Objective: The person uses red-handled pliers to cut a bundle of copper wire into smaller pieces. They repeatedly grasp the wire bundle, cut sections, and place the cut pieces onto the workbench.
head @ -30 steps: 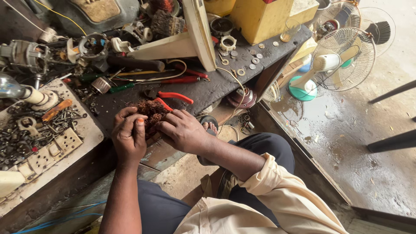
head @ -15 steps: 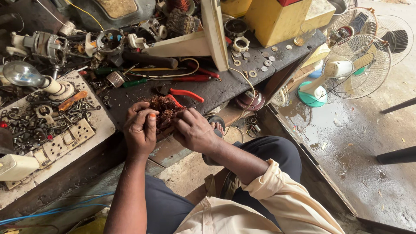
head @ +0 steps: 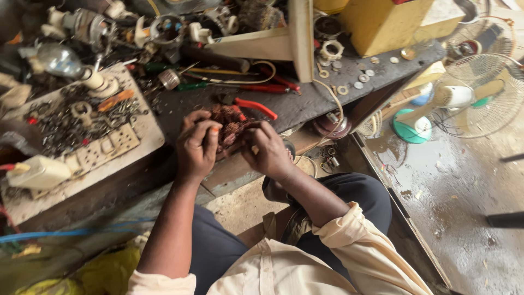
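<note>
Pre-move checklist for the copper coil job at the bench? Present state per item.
1. Both hands on the part: left hand and right hand grip the copper winding bundle from either side. Ok.
2. Part supported: whether the bundle rests on the dark bench edge or is carried by the hands alone is hidden. Cannot tell.
3. Tool within reach: red-handled pliers lie just behind the bundle. Ok.
4. Space around the part: screwdrivers and loose washers crowd the bench. Not ok.
5. Small parts contained: the screws sit on the pale tray at the left. Ok.
6. Winding condition: too small to judge. Cannot tell.
</note>
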